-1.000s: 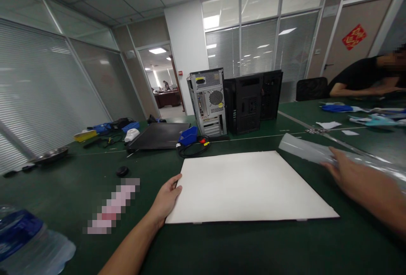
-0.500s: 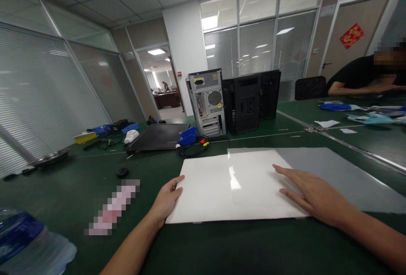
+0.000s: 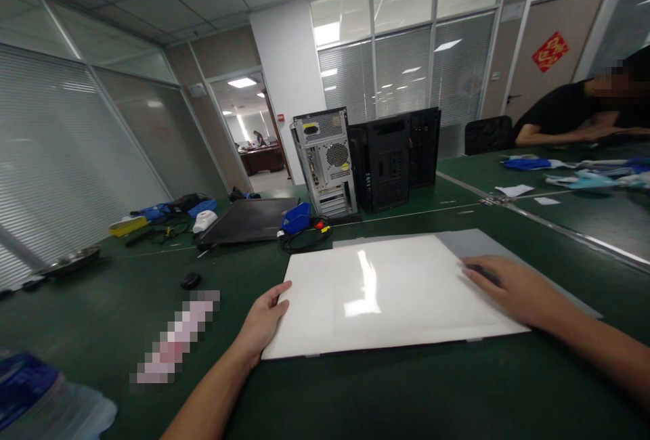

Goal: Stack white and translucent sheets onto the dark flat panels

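A white rectangular panel lies flat on the green table in front of me. A thin translucent grey sheet lies over most of it and sticks out past its right and far edges. My left hand rests against the panel's left edge, thumb on top and fingers partly curled along the side. My right hand lies flat with fingers stretched out, pressing on the sheet near the panel's right edge.
Two computer towers, one silver and one black, stand at the back. A black side panel, a blue bin and cables lie left of them. A plastic water bottle is near left. Another person leans on the far right table.
My right hand brought the rolled translucent sheet from the right, laid it over the white panel and slid it left. My left hand stayed at the panel's left edge.
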`<control>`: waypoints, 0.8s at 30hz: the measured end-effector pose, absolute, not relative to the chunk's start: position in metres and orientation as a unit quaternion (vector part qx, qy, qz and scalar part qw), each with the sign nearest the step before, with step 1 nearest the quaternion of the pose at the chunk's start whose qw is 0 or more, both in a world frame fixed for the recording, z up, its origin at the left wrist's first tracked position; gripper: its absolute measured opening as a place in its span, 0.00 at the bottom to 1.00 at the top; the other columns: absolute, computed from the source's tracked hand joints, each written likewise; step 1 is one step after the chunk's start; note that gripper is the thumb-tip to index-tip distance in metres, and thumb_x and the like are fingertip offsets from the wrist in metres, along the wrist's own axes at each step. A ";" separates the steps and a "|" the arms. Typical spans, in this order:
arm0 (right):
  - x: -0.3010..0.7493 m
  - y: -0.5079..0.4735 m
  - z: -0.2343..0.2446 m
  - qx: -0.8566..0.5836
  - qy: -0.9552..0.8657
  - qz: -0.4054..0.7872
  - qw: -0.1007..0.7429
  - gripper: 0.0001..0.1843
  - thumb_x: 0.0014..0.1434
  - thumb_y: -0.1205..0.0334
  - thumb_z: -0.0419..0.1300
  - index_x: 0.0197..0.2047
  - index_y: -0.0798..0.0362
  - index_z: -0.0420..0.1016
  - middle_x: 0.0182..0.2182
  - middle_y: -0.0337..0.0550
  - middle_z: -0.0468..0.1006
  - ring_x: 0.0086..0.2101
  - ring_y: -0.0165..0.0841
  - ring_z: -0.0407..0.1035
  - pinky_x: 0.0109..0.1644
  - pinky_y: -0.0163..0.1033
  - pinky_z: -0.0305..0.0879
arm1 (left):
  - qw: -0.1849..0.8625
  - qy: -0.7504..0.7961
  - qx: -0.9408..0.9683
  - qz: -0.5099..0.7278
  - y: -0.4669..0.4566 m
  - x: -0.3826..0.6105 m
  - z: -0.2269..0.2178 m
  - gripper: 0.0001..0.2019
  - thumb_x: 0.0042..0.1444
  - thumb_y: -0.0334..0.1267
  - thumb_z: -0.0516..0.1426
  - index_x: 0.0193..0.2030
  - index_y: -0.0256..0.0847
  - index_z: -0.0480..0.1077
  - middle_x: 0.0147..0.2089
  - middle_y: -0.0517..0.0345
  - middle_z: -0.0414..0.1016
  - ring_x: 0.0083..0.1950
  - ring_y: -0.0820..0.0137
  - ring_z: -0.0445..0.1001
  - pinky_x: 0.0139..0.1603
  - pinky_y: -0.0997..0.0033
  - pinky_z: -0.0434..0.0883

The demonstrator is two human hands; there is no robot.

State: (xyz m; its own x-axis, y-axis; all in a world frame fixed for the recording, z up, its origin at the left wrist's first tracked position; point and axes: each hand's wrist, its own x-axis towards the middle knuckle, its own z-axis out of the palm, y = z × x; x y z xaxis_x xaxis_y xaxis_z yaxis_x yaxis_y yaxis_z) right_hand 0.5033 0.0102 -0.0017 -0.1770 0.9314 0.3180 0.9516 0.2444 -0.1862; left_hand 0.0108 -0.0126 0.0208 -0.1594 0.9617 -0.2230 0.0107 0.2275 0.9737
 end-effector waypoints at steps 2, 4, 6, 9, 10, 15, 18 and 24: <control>0.495 0.009 0.000 -0.572 -0.796 -0.034 0.194 0.28 0.62 0.44 0.46 0.58 0.48 0.69 0.55 0.44 0.71 0.53 0.42 0.65 0.58 0.55 0.61 | 0.500 0.600 0.407 0.473 -0.013 0.011 0.021 0.25 0.49 0.28 0.59 0.57 0.36 0.69 0.49 0.48 0.77 0.32 0.71 0.74 0.34 0.73 0.69; 0.492 0.010 -0.001 -0.573 -0.794 -0.054 0.196 0.28 0.62 0.43 0.47 0.58 0.47 0.69 0.55 0.44 0.71 0.53 0.42 0.64 0.58 0.56 0.61 | 0.496 0.601 0.407 0.476 -0.013 0.012 0.021 0.25 0.49 0.28 0.60 0.57 0.36 0.70 0.49 0.49 0.77 0.33 0.71 0.74 0.34 0.73 0.69; 0.492 0.011 -0.004 -0.601 -0.774 -0.058 0.190 0.29 0.62 0.42 0.46 0.56 0.49 0.71 0.53 0.46 0.72 0.51 0.43 0.66 0.56 0.58 0.62 | 0.496 0.604 0.404 0.475 -0.013 0.012 0.021 0.25 0.50 0.28 0.59 0.57 0.36 0.70 0.48 0.49 0.77 0.33 0.72 0.74 0.34 0.74 0.69; 0.491 0.008 -0.006 -0.607 -0.773 -0.041 0.177 0.30 0.60 0.39 0.47 0.54 0.50 0.73 0.52 0.47 0.73 0.51 0.44 0.67 0.57 0.58 0.62 | 0.499 0.607 0.401 0.470 -0.011 0.011 0.020 0.25 0.51 0.28 0.59 0.58 0.36 0.69 0.46 0.49 0.78 0.32 0.72 0.74 0.34 0.73 0.69; 0.489 0.006 -0.006 -0.597 -0.782 -0.030 0.175 0.30 0.60 0.39 0.48 0.55 0.49 0.72 0.53 0.46 0.73 0.52 0.44 0.66 0.58 0.58 0.61 | 0.499 0.608 0.402 0.470 -0.011 0.011 0.020 0.25 0.51 0.28 0.58 0.58 0.36 0.69 0.46 0.49 0.78 0.32 0.71 0.74 0.34 0.73 0.69; 0.474 -0.007 0.000 -0.537 -0.824 0.045 0.176 0.31 0.61 0.41 0.49 0.65 0.42 0.59 0.60 0.40 0.65 0.58 0.41 0.61 0.61 0.54 0.59 | 0.487 0.612 0.407 0.473 -0.010 0.010 0.019 0.23 0.51 0.28 0.59 0.56 0.37 0.71 0.48 0.49 0.78 0.36 0.70 0.75 0.37 0.73 0.69; 0.471 -0.007 0.000 -0.531 -0.828 0.035 0.177 0.31 0.61 0.42 0.49 0.65 0.41 0.58 0.61 0.39 0.64 0.59 0.40 0.60 0.62 0.54 0.57 | 0.486 0.610 0.407 0.476 -0.010 0.010 0.020 0.23 0.49 0.28 0.60 0.54 0.37 0.72 0.46 0.49 0.78 0.37 0.69 0.76 0.39 0.73 0.70; 0.476 -0.003 0.000 -0.524 -0.838 0.008 0.151 0.25 0.61 0.43 0.49 0.56 0.42 0.71 0.56 0.39 0.70 0.56 0.41 0.63 0.61 0.55 0.60 | 0.491 0.609 0.398 0.479 -0.009 0.010 0.018 0.24 0.50 0.28 0.60 0.56 0.37 0.70 0.46 0.50 0.78 0.34 0.70 0.75 0.39 0.72 0.70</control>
